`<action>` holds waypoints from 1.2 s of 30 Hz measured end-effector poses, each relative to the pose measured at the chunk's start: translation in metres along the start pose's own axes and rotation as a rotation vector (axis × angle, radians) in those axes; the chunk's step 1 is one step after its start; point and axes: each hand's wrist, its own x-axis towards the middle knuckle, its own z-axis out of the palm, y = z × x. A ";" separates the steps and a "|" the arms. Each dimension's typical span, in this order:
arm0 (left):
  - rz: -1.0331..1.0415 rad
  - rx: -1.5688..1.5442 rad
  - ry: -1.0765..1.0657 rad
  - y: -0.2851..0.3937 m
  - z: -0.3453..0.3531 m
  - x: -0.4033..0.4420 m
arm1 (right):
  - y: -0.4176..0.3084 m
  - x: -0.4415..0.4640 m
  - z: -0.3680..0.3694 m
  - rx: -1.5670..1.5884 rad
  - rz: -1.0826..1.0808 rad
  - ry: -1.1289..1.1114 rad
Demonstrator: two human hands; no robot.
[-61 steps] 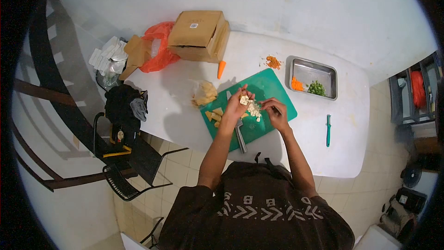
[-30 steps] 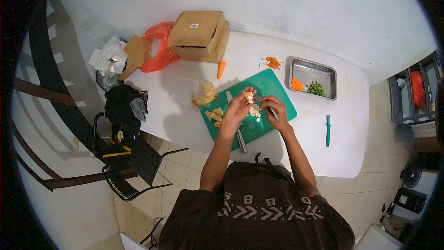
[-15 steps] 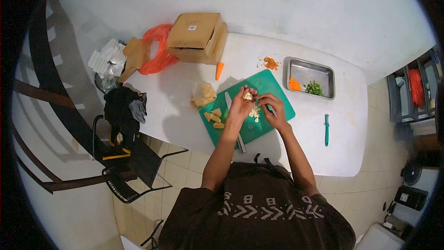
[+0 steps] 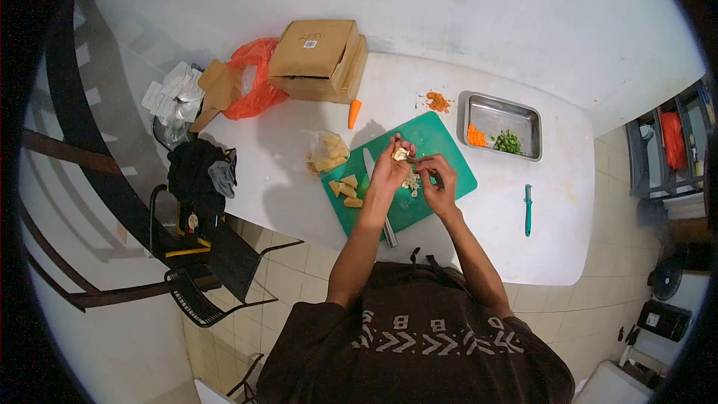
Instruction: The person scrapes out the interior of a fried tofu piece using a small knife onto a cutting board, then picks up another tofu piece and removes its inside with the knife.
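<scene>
My left hand (image 4: 388,170) is raised over the green cutting board (image 4: 435,133), its fingers curled around a piece of fried tofu (image 4: 401,155) whose pale inside shows. Close beside it, my right hand (image 4: 441,183) pinches at the tofu; a small dark thing seems to be between its fingers, too small to make out. Below the hands, white crumbs (image 4: 410,183) lie on the board. Several tan tofu triangles (image 4: 348,188) rest at its left side. A knife (image 4: 390,234) lies across the board, partly hidden by my left arm.
More tan pieces sit in a clear plastic bag (image 4: 327,153) left of the board. A metal tray (image 4: 523,117) at the right holds shredded carrot (image 4: 476,135) and chopped greens (image 4: 508,142). Also around are a peeler (image 4: 529,211), a carrot piece (image 4: 354,114), peelings (image 4: 437,102) and a cardboard box (image 4: 314,52).
My right hand has shifted slightly and its fingers have turned a little against the tofu. My left hand keeps nearly the same place, with the tofu tilted slightly.
</scene>
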 end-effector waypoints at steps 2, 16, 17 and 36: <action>-0.007 -0.108 0.035 0.000 -0.004 0.001 | 0.009 -0.004 0.006 0.258 0.124 0.079; 0.055 -0.022 0.039 0.001 0.012 -0.005 | 0.014 -0.007 0.012 0.278 0.121 0.158; 0.043 -0.025 0.022 0.001 0.013 -0.006 | 0.016 -0.007 0.012 0.346 0.132 0.171; -0.113 -0.041 0.083 0.012 0.017 -0.011 | 0.013 0.015 -0.022 0.254 0.075 -0.103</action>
